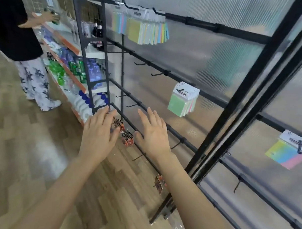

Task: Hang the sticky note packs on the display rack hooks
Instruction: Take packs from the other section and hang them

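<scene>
A black metal display rack is standing tall against a ribbed translucent panel, its thin crossbars running up and away to the left. Glossy, pastel sticky note packs are hanging flat in a crowded row on top; a green-fronted pack is dangling mid-rack, up and to the right of both hands. The right hand, the nearer to it, is reaching out with fingers spread wide and carrying nothing. The left hand is likewise splayed and empty beside small orange-and-black packets. A bare wire hook is jutting out just above, between the hands.
</scene>
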Tool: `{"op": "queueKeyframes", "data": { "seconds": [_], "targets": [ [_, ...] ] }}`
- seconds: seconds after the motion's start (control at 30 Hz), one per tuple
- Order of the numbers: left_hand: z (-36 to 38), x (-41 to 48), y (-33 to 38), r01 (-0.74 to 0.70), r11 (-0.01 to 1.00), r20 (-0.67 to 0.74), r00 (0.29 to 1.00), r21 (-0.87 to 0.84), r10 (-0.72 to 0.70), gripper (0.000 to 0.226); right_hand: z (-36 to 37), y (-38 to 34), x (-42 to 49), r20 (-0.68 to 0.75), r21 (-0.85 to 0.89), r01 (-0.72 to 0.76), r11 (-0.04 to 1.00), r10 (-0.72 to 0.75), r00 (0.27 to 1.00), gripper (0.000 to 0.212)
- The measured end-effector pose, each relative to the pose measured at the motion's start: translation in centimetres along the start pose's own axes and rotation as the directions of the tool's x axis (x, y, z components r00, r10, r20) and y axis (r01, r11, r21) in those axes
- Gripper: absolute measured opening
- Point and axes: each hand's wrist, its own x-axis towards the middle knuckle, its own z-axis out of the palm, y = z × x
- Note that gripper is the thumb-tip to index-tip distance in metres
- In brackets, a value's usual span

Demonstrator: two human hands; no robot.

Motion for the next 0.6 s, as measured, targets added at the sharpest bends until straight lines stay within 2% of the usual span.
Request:
{"op": "queueKeyframes", "data": {
  "seconds": [0.3, 0.4, 0.6],
  "targets": [
    [1.1, 9.8, -12.1, -0.092, 0.992, 0.021, 0.995, -0.090, 0.095, 0.043, 5.2, -5.8, 11.9, -0.054, -0.049, -0.138, 0.989, 0.136, 0.989, 0.064],
    [1.0, 13.9, -16.1, -0.128, 0.986, 0.008, 0.992, -0.106, 0.130, 0.050, 6.0, -8.2, 16.4, -0.086, -0.051, -0.181, 0.982, 0.176, 0.981, 0.066],
    [1.6, 20.2, -21.2, -0.188, 0.971, 0.000, 0.982, -0.149, 0.190, 0.054, 7.3, -10.6, 22.8, -0.137, -0.093, -0.248, 0.964, 0.234, 0.962, 0.068]
  ]
}}
